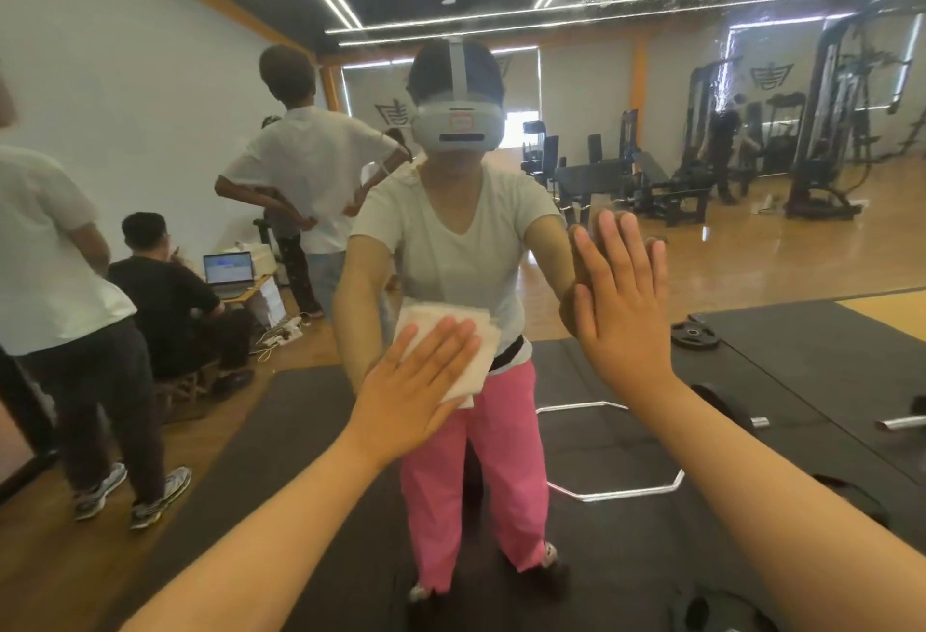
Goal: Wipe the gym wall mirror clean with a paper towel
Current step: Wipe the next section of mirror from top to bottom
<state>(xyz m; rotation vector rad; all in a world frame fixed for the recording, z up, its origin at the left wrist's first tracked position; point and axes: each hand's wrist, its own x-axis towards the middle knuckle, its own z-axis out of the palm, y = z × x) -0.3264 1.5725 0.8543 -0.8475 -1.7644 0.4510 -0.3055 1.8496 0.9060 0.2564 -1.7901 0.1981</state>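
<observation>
Counted one mirror (751, 140), one folded towel (443, 318), two hands. Found towel pinned flat to the glass near mid-mirror, well apart from any edge in view, under left hand (416, 381): fingers straight, close together, pressing, not gripping. Found right hand (621, 316) flat on bare glass beside it, fingers straight, holding nothing. Judged towel light, soft, prone to bunch or slide; best driven with full palm over its centre. Judged glass rigid, slick, breakable.

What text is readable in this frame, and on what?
None legible.
Headset label: red-outlined, blurred.
Laptop screen: too small.
Wall emblems: black logos, no readable words.
Weight plate: any marking too small.
Paper towel: blank.
</observation>
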